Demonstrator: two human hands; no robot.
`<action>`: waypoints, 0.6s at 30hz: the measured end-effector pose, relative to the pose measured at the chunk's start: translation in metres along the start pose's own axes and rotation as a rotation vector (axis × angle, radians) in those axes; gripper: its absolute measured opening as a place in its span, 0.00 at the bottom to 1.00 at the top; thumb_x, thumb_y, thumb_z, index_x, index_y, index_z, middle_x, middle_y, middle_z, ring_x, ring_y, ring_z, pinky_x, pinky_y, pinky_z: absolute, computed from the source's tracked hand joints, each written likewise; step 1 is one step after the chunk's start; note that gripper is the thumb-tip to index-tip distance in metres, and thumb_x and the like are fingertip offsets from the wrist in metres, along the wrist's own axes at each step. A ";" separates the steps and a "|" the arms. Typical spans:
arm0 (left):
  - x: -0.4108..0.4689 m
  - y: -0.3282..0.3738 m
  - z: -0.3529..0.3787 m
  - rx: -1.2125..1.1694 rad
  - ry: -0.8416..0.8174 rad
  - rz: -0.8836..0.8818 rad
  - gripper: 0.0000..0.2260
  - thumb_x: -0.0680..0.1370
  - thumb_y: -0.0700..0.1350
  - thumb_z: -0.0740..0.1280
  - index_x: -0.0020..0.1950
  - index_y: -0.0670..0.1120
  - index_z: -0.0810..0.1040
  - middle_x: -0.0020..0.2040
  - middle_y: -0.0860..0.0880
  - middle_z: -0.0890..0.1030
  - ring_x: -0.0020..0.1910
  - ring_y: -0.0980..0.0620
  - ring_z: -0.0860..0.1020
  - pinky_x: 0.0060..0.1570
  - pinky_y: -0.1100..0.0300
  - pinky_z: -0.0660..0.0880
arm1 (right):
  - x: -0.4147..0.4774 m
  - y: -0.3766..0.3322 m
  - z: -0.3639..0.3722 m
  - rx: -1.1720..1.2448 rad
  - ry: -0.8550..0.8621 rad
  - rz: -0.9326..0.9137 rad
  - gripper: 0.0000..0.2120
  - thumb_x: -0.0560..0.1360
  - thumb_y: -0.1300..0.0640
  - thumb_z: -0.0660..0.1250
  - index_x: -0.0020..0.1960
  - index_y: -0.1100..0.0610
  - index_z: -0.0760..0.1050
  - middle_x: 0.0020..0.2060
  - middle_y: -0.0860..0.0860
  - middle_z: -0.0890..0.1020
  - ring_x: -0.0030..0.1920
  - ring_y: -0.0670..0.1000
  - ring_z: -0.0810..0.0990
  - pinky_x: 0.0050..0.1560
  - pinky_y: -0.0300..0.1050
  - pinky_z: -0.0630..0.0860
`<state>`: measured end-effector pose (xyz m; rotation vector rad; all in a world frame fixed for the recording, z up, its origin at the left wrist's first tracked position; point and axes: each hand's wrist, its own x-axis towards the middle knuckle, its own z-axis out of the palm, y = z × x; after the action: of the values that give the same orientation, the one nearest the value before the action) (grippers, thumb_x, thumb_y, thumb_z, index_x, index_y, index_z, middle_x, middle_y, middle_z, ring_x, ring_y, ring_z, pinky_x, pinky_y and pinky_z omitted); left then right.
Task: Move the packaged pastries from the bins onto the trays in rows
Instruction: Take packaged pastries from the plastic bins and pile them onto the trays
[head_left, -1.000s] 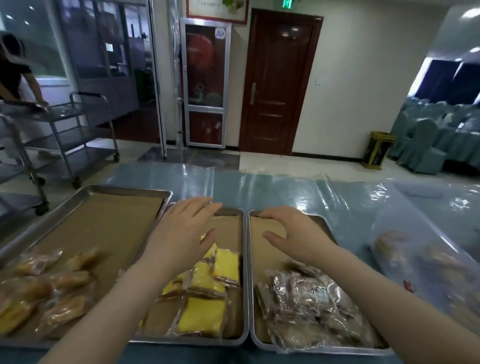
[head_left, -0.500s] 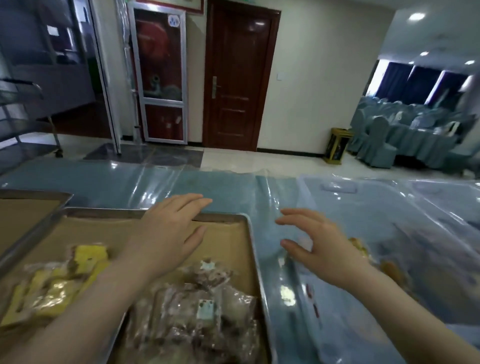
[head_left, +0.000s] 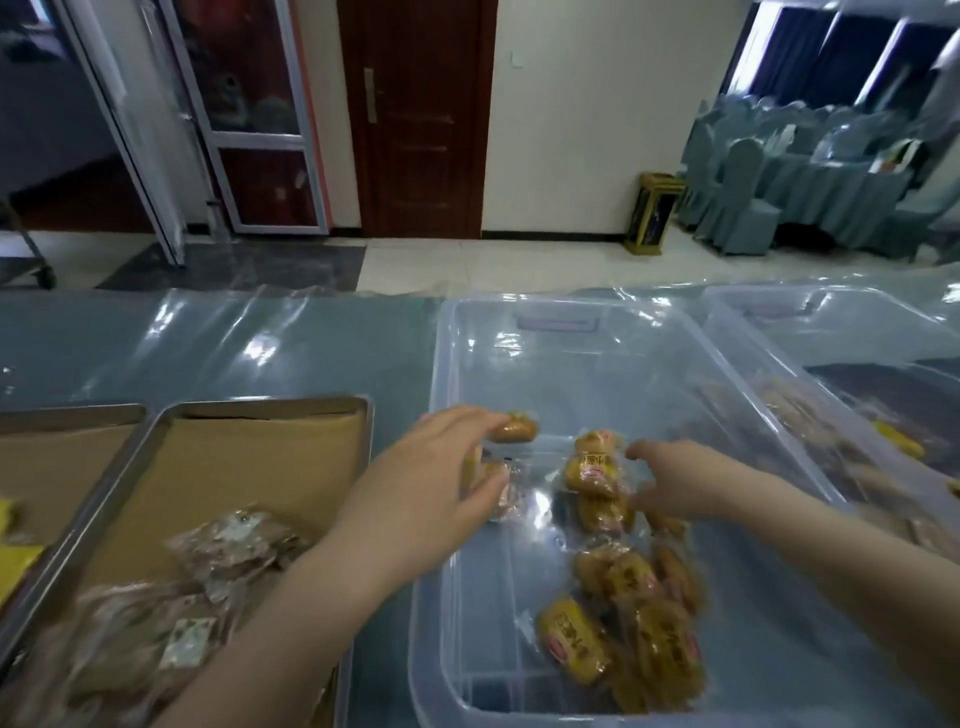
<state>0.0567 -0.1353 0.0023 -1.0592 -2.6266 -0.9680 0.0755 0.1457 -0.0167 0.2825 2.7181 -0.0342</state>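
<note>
Two grips reach into the clear bin on the desk. Our left grip pinches a packaged pastry between fingertips and thumb. Our right grip curls beside the golden packets; we cannot tell whether it holds one. The tray left of the bin carries brown packets.

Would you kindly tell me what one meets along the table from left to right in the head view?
Steel tray holding yellow packets → steel tray holding pale wrapped pastries → left hand → small brown wrapped pastry it pinches → golden wrapped pastry → right hand → far-right clear plastic bin.
</note>
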 end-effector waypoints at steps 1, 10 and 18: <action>0.006 0.006 0.008 -0.006 -0.023 0.000 0.19 0.76 0.52 0.65 0.67 0.60 0.69 0.56 0.75 0.63 0.59 0.69 0.64 0.53 0.83 0.55 | 0.006 0.002 0.010 -0.011 -0.044 -0.011 0.30 0.72 0.41 0.65 0.71 0.49 0.64 0.62 0.51 0.77 0.58 0.54 0.77 0.52 0.42 0.73; 0.019 0.005 0.037 0.319 -0.137 -0.003 0.23 0.76 0.56 0.62 0.70 0.53 0.65 0.69 0.53 0.70 0.67 0.54 0.67 0.71 0.59 0.47 | 0.027 -0.004 0.096 -0.216 -0.416 -0.130 0.59 0.58 0.31 0.73 0.74 0.37 0.35 0.77 0.56 0.49 0.72 0.65 0.59 0.66 0.58 0.68; 0.018 -0.002 0.042 0.367 -0.121 0.000 0.21 0.76 0.55 0.61 0.67 0.52 0.69 0.64 0.53 0.74 0.63 0.53 0.70 0.71 0.58 0.47 | 0.024 -0.008 0.135 -0.158 -0.324 -0.072 0.58 0.63 0.41 0.76 0.72 0.36 0.31 0.72 0.58 0.27 0.72 0.73 0.40 0.69 0.67 0.60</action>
<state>0.0459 -0.1006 -0.0250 -1.0508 -2.7502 -0.4049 0.1051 0.1336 -0.1500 0.1198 2.3917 0.1056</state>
